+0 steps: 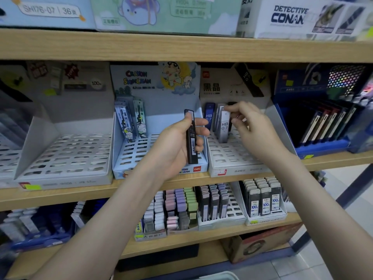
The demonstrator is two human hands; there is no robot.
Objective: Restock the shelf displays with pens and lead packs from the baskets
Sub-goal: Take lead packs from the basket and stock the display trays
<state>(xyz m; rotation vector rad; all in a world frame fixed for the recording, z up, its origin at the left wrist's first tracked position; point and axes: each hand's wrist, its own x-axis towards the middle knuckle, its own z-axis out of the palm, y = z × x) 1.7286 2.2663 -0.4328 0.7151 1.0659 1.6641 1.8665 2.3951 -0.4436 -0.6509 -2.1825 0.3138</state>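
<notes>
My left hand (179, 142) grips a slim black lead pack (190, 136), held upright in front of the cartoon-printed display box (161, 168). My right hand (250, 126) reaches into the white slotted display box (228, 158) to its right. Its fingertips pinch a dark lead pack (232, 104) over the back row, mostly hidden by the fingers. A white HB 0.7 pack (224, 126) and a blue HB 0.7 pack (209, 116) stand in the back slots of that box. Two cartoon lead packs (131, 122) lean in the left rear of the cartoon box.
A grey slotted display (64, 154) with bare slots sits at the left. A blue box of pens (323, 128) stands at the right. The shelf below carries several trays of lead packs (262, 201). Boxes line the top shelf (181, 47). A cardboard box (260, 245) sits at the bottom.
</notes>
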